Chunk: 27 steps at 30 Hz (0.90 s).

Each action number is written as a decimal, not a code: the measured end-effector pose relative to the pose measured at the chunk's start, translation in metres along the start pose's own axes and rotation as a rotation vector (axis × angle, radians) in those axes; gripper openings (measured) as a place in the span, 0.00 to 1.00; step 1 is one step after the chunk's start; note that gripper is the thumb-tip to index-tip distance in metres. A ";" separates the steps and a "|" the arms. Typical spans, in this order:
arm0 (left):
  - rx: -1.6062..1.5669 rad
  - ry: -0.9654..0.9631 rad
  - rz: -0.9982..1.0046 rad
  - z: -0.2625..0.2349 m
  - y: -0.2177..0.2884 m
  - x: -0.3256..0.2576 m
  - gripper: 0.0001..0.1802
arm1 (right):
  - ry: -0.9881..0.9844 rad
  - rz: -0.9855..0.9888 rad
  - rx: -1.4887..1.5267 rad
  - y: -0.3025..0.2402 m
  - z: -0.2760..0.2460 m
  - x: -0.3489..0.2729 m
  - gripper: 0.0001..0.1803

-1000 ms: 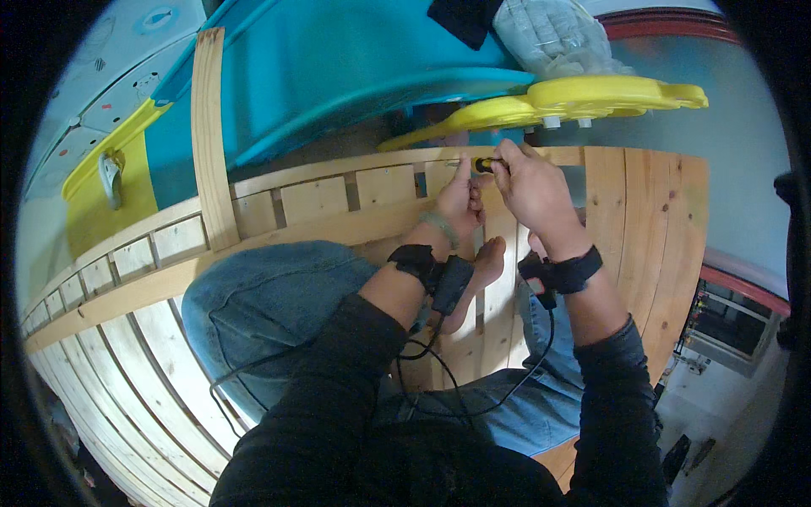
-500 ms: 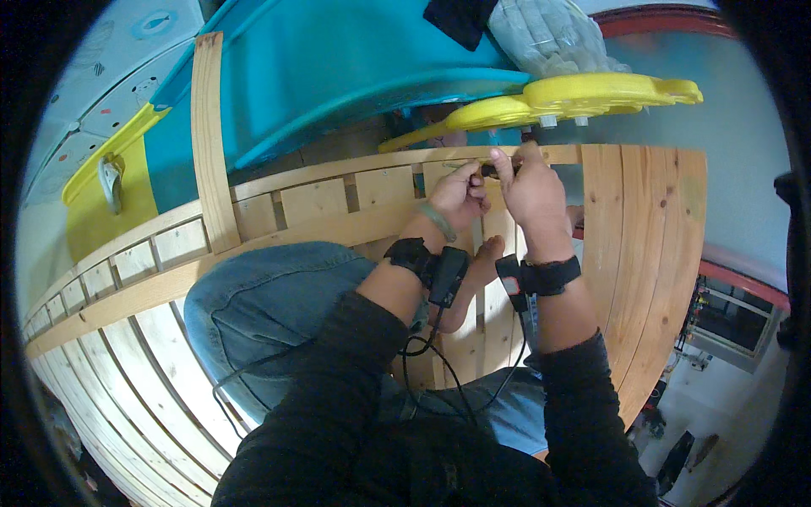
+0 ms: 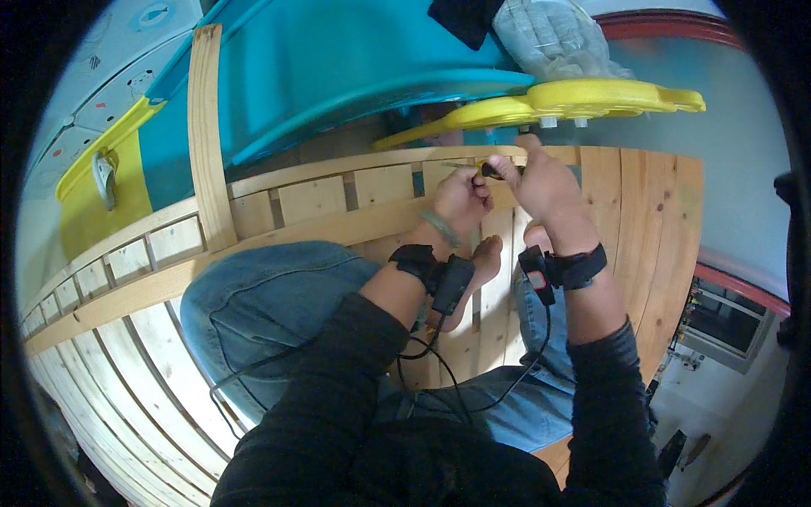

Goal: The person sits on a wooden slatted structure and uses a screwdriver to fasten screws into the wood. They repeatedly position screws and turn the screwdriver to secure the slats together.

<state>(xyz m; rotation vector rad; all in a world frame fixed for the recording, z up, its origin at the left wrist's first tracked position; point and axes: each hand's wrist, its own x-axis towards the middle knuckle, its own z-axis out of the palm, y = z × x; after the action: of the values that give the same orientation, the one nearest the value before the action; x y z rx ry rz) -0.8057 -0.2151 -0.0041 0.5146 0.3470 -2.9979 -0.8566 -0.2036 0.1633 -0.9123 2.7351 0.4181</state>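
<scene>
A screwdriver [image 3: 490, 171] with a black and yellow handle lies crosswise over the far wooden rail [image 3: 389, 158], its thin shaft pointing left. My left hand [image 3: 462, 204] is closed, with thumb and forefinger pinched about the shaft near the handle. Around the handle end is my right hand [image 3: 551, 196], thumb along it and forefinger raised; its other fingers are partly hidden. The shaft's tip sits close to the rail, and I cannot make out a screw there.
A wooden post [image 3: 211, 135] stands upright at the left. Beyond the rail are a blue plastic slide [image 3: 355, 51], a yellow plastic panel [image 3: 600, 95] and a clear plastic bag [image 3: 553, 38]. My bare foot [image 3: 483, 262] rests on the slats, between my jeans-covered legs [image 3: 262, 296].
My right hand has shifted slightly right and tilted, its wrist swinging outward while its thumb stays at the handle. My left hand keeps nearly the same place.
</scene>
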 end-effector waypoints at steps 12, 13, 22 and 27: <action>0.113 0.059 0.005 -0.001 -0.004 0.002 0.26 | 0.124 0.037 0.245 -0.002 0.023 -0.015 0.16; 0.060 0.037 -0.007 -0.003 -0.003 0.002 0.25 | 0.101 0.148 0.176 -0.002 0.025 -0.014 0.16; 0.075 0.101 0.015 0.002 -0.001 0.000 0.19 | 0.289 -0.384 0.254 0.012 0.022 -0.007 0.16; 0.071 0.121 -0.034 0.001 0.000 -0.004 0.17 | 0.051 0.095 0.205 0.011 0.028 -0.011 0.20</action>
<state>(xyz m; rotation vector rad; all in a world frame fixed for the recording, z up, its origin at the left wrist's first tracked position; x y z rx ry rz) -0.8023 -0.2156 -0.0016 0.7058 0.2605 -3.0282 -0.8515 -0.1800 0.1420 -0.7535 2.8103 0.1285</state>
